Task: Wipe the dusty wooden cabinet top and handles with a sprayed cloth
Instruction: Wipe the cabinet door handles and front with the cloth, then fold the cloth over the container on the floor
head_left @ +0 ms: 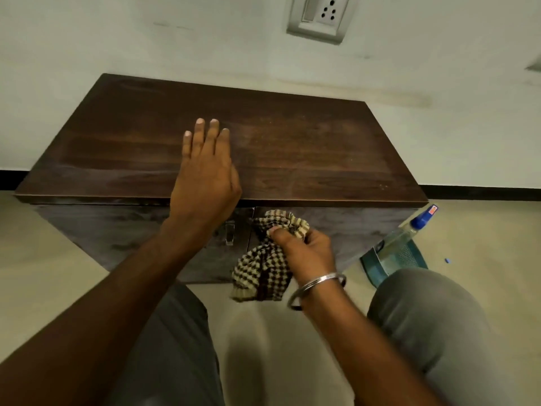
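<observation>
Dust lies in a pale film on the dark wooden cabinet top (307,148), mostly on its right half. The cabinet stands on the floor against a light wall (146,39). A white socket plate (319,17) sits on that wall, far above the cabinet.

The left hand (205,171) lies flat on the cabinet top, near its middle and close to the near edge. Its fingers are spread out straight and it holds nothing.

The right hand (304,247) is lower, in front of the cabinet doors. Its fingers are closed around a checked cloth (263,268), brown and cream. The top of the cloth is bunched up above the thumb and pressed against the right door, just beside the gap between the two doors. The rest of the cloth hangs down below the hand. A silver bangle (317,288) circles the right wrist.

A small clear handle (229,234) shows on the left door, just left of the cloth. The cloth and hand cover the spot where the right door's handle would be, so it cannot be seen.

A spray bottle (409,232) with a blue top leans on the floor at the right side of the cabinet. The person's knees in grey trousers (433,317) are near the camera.
</observation>
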